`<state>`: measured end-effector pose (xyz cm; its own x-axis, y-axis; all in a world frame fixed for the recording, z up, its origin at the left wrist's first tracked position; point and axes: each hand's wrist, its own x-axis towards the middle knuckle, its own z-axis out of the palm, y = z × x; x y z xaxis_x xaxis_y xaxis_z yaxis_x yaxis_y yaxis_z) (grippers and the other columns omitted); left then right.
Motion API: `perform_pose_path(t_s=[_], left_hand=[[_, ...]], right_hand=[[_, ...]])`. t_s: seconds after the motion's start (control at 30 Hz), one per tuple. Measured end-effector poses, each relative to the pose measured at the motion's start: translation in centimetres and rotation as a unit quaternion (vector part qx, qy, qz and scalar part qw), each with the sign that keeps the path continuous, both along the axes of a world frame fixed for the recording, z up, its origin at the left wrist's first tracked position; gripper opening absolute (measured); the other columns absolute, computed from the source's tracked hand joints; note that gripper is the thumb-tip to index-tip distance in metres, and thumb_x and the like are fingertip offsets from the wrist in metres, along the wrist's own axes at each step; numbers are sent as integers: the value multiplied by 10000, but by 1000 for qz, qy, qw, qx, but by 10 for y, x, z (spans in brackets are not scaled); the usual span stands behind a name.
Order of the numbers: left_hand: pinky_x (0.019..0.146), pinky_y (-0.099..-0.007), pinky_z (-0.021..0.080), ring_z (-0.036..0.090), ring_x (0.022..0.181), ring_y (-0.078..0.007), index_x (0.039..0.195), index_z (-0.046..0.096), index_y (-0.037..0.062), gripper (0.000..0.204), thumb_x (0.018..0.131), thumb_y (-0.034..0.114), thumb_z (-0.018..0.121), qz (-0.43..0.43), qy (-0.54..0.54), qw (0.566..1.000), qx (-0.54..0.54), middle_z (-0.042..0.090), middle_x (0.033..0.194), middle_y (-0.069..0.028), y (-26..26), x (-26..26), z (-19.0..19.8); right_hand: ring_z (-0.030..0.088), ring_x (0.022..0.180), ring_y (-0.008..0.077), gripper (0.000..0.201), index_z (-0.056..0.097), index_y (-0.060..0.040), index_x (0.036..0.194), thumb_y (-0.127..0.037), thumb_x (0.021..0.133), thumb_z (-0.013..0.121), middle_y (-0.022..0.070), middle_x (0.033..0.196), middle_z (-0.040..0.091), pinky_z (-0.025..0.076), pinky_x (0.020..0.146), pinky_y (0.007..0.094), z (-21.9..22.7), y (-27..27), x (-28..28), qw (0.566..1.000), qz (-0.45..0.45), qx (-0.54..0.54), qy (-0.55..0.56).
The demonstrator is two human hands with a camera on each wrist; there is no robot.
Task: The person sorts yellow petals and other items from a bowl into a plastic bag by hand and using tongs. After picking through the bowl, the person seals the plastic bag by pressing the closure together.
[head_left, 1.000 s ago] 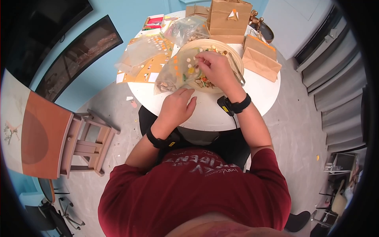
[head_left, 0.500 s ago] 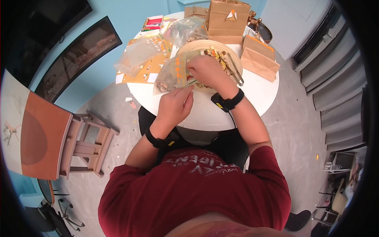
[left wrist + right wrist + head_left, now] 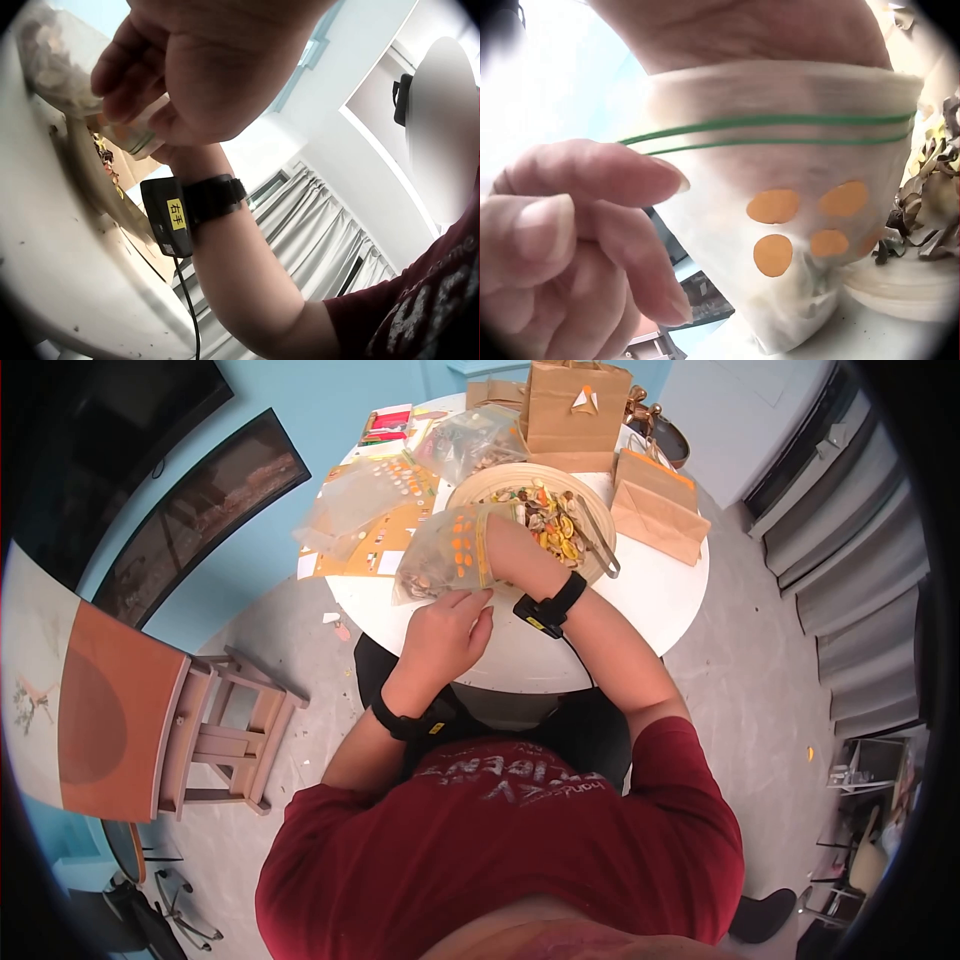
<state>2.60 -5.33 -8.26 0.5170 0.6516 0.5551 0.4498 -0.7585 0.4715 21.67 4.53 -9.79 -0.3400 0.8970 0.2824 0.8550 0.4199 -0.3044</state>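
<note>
A translucent zip bag (image 3: 435,555) with orange dots and a green zip line (image 3: 780,120) lies at the near left edge of a round shallow basket (image 3: 480,484). My right hand (image 3: 525,555) is inside the bag's mouth up to about the wrist. Its fingers are hidden in there. Loosely bent, the fingers of my left hand (image 3: 445,640) sit just in front of the bag, with the index fingertip by the zip line in the right wrist view. Dried mixed pieces (image 3: 565,540), brown, yellow and green, fill part of the basket. Pale pieces lie in the bag's lower end.
Metal tongs (image 3: 598,540) rest along the basket's right side. Paper bags (image 3: 570,415) stand at the back and a brown paper bag (image 3: 660,520) lies at the right. Other clear bags (image 3: 475,440) sit at the back left, above a tan patterned sheet (image 3: 395,535).
My right hand has moved left and down from over the basket into the zip bag's mouth. More of the basket's contents show now. My left hand has barely moved.
</note>
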Motion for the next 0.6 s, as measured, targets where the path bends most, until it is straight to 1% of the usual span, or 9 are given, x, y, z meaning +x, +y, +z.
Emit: perform_pose_path(t_s=[0.07,0.17,0.27,0.3,0.37,0.47,0.57,0.6], left_hand=[[660,-412,563,689,702,-331,1117,745,37,227,907,117,718,-1,6,1000,-3,741,955,-157,0,0,-2],[674,-421,566,691,714,-342,1117,744,32,230,909,127,716,-6,15,1000,-7,742,962,-161,0,1,-2],[682,-429,568,692,719,-349,1124,742,29,239,911,134,716,-7,23,1000,-12,746,970,-163,1,3,-4],[683,-432,569,691,717,-350,1131,741,29,245,912,135,716,-7,25,1000,-9,747,973,-163,2,3,-7],[683,-434,568,691,708,-349,1147,739,28,259,914,139,717,-1,32,999,-11,749,975,-165,3,4,-7],[677,-433,563,687,684,-341,1176,733,27,284,918,145,717,5,34,999,-20,749,967,-171,3,6,-4],[663,-428,555,681,660,-330,1216,719,24,320,922,150,718,2,28,999,-21,747,946,-174,5,7,-4],[658,-427,552,679,654,-326,1229,713,22,333,922,152,719,4,31,999,-25,746,939,-174,6,7,-2]], right_hand=[[710,981,368,348,713,-104,1200,-327,938,664,151,1079,750,575,837,448,14,-12,-2,1000,8,15,8],[710,943,384,353,712,-103,1206,-302,915,696,175,1013,748,576,799,456,23,-16,-4,999,-34,-12,27],[734,938,385,284,768,-68,1033,-300,870,748,197,977,750,602,780,474,22,-10,-2,998,-56,14,32],[731,918,390,260,766,-54,997,-280,871,742,204,951,744,600,775,477,22,-11,0,997,-65,3,49],[726,878,400,223,761,-27,925,-242,873,728,217,898,732,594,764,483,37,-21,2,993,-83,-19,86],[705,784,387,182,738,13,924,-151,853,708,206,863,721,564,710,449,39,-27,18,985,-56,86,135],[712,727,285,146,725,21,949,-81,852,688,168,791,711,559,673,384,55,-38,35,975,-105,50,189],[701,714,281,131,708,23,914,-85,841,701,164,782,706,556,675,380,55,-39,41,966,-116,34,230]])
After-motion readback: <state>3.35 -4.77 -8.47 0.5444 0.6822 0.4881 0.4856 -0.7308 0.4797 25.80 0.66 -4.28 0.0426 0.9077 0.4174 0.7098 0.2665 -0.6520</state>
